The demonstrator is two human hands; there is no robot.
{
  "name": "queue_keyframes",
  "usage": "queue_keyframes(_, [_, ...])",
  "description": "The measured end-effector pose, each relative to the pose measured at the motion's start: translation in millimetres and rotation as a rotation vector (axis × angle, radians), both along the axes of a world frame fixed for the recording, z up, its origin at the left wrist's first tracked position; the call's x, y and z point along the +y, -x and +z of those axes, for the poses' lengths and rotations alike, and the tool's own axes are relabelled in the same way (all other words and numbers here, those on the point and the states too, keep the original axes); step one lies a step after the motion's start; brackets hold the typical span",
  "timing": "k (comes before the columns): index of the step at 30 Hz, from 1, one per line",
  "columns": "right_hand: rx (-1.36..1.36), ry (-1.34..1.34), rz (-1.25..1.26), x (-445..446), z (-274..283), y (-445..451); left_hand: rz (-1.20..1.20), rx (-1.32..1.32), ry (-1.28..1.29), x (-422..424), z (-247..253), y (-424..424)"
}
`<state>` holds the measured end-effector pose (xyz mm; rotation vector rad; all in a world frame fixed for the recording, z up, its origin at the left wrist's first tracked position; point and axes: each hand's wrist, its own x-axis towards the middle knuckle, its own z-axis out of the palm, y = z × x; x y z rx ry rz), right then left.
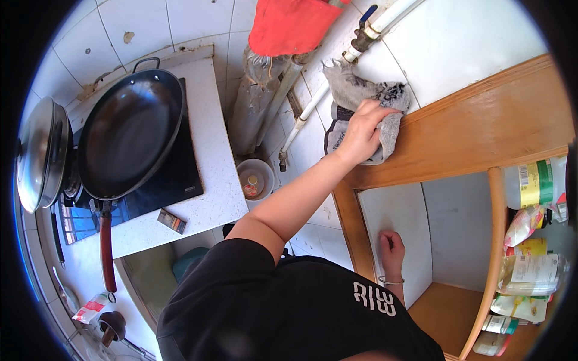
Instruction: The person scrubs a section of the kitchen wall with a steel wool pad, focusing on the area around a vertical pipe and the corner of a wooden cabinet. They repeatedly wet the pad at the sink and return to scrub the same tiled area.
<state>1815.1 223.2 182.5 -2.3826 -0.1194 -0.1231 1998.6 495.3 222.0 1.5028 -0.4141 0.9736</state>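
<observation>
My left hand (pixel 362 131) grips a bunched grey plush cloth (pixel 347 83) with a dark band and printed writing. The cloth lies over the far end of a wooden cabinet top (pixel 487 117), against the white tiled wall. My left arm reaches across from the left. Lower down, my right hand (pixel 392 250), with a bangle at the wrist, is curled into a loose fist before the cabinet's white inner panel (pixel 406 216). Nothing shows in it, and I cannot tell whether it touches the panel.
On the left counter (pixel 216 180), a black wok (pixel 131 135) rests on a cooktop (pixel 185 173), beside a lidded pot (pixel 43 153) and small box (pixel 172 221). A white pipe (pixel 311 108) with a blue-handled valve (pixel 362 34) crosses the wall. Bottles (pixel 533 273) and packets fill the right shelf.
</observation>
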Motion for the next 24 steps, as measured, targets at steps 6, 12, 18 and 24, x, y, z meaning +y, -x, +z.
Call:
queue_keyframes(6, [0.016, 0.029, 0.007, -12, -7, 4, 0.038, 0.269, 0.117, -4, -102, -8])
queue_keyframes(12, [0.011, 0.050, 0.036, -9, -5, -2, -0.039, 0.761, 0.211, 6, -252, -27])
queue_keyframes(18, [0.001, 0.009, 0.007, -7, -5, -3, -0.070, 0.654, 0.303, 5, -160, -24])
queue_keyframes(24, [0.021, -0.005, -0.018, -2, -6, 1, 0.015, 0.247, 0.126, 23, -77, -32])
